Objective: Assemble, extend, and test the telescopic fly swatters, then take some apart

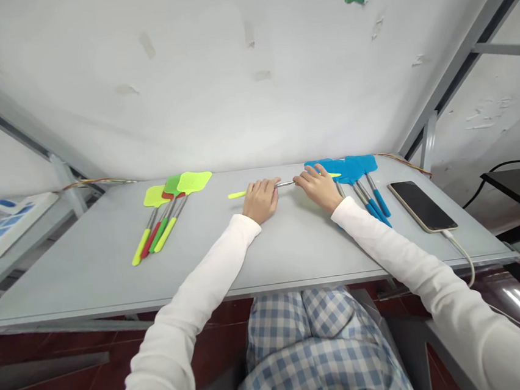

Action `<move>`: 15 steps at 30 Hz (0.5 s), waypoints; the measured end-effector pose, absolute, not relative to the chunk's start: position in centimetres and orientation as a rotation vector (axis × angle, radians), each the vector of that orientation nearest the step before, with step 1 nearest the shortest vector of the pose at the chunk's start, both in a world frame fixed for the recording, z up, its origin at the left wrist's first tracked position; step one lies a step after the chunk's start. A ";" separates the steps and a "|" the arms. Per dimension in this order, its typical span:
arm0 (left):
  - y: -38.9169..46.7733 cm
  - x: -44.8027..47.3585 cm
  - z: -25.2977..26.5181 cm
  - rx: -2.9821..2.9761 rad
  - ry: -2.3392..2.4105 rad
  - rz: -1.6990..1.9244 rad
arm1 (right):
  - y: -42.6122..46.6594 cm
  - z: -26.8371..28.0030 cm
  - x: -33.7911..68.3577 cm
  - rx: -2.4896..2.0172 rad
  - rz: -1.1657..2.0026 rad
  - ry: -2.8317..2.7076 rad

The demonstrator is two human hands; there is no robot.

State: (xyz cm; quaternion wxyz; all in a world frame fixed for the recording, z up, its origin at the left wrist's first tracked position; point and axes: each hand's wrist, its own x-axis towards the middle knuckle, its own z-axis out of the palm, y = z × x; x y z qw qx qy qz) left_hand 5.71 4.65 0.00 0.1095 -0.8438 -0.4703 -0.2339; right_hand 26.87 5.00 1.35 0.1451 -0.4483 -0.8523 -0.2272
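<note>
Between my hands, a yellow-green fly swatter (285, 184) lies crosswise with its metal shaft showing. My left hand (261, 200) is closed around it near the grip, whose end sticks out to the left. My right hand (318, 187) is closed on its other end, with a bit of yellow-green beyond the fingers; most of the head is hidden. Just right of that hand lie several blue fly swatters (361, 167), partly covered by my hand and sleeve. Farther left is a group of yellow-green, green and red fly swatters (195, 181), overlapping with handles toward me.
A smartphone (422, 206) with a white charging cable (460, 246) lies at the right of the grey table (113, 289). The white wall (232, 99) rises behind it. Metal frame posts (428, 142) stand at both sides. A white-and-blue box-like object (12, 228) sits far left.
</note>
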 end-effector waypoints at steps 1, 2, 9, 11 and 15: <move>4.4 5.9 0.0 -2.500 -1.379 -0.669 | 4.9 1.3 26.8 -1.308 -0.643 -2.451; 4.3 6.2 0.1 -2.525 -1.380 -0.650 | 4.7 1.4 26.8 -1.317 -0.634 -2.448; 4.9 7.7 -0.3 -2.587 -1.495 -0.397 | 4.0 1.5 26.0 -1.333 -0.627 -2.502; 5.1 7.7 -0.3 -2.609 -1.502 -0.287 | 3.8 1.3 25.6 -1.342 -0.623 -2.524; 5.3 7.5 -0.3 -2.647 -1.473 -0.234 | 3.7 1.1 25.0 -1.370 -0.592 -2.532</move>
